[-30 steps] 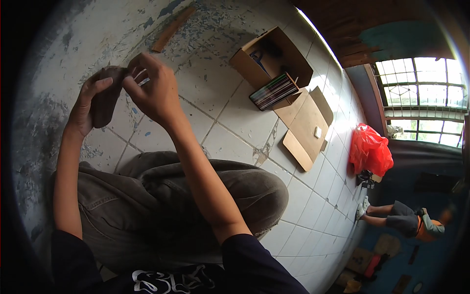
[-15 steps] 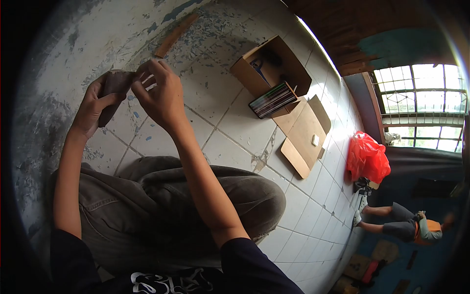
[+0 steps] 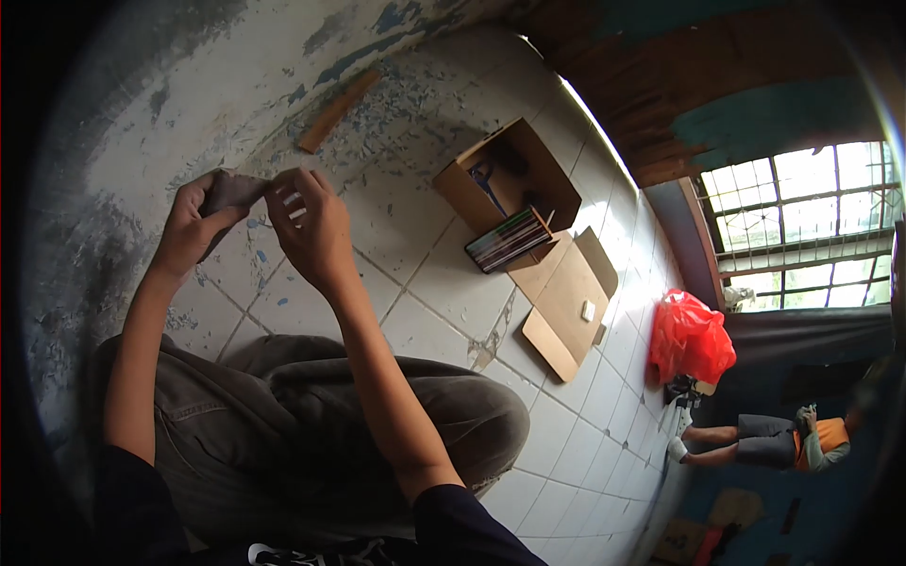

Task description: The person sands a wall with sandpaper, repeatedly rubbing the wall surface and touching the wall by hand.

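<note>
My left hand (image 3: pixel 184 231) grips a folded dark grey-brown sheet that looks like sandpaper (image 3: pixel 234 191), its thumb pressed across the near face. At the sheet's right corner, my right hand (image 3: pixel 313 231) has its fingers curled in and pinches the edge. Both hands are raised in front of the peeling wall (image 3: pixel 203 80), above the tiled floor. Beyond them a brown strip (image 3: pixel 340 111), perhaps wood, lies among paint flakes at the foot of the wall.
An open cardboard box (image 3: pixel 557 193) holds blue-handled scissors (image 3: pixel 486 179). A pack of coloured pencils (image 3: pixel 510 240) leans at its edge. The box's flap (image 3: pixel 557 325) carries a small white block (image 3: pixel 588 310). Farther right are a red plastic bag (image 3: pixel 694 340) and another person (image 3: pixel 769 439).
The sheet has tilted and now shows less of its length below my left hand. My right hand still pinches its corner. The whole view has shifted slightly, with the surroundings lower in frame.
</note>
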`<action>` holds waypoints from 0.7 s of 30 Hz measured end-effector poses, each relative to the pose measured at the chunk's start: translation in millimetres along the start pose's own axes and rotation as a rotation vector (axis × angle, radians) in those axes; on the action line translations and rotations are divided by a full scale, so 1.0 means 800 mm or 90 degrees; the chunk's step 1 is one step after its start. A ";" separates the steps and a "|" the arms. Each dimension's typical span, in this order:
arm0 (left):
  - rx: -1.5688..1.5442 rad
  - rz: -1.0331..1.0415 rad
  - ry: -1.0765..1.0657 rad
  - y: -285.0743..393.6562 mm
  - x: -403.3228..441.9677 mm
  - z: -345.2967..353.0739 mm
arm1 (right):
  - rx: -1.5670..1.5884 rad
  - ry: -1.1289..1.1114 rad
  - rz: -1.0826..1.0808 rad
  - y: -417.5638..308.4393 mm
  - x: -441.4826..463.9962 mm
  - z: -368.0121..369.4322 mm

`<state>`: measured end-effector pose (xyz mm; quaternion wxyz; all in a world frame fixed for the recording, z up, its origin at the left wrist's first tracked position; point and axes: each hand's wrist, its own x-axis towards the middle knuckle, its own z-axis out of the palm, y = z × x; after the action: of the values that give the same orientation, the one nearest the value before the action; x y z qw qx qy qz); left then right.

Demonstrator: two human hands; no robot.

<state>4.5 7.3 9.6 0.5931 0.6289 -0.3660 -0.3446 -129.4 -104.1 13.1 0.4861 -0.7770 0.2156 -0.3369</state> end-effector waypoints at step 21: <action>0.225 0.173 -0.002 0.013 -0.008 0.010 | -0.026 -0.016 0.088 0.004 -0.017 -0.015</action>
<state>-5.8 8.9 19.5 0.5143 0.6676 -0.5025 -0.1930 -147.6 -103.7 9.6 0.4951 -0.7741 0.2690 -0.2885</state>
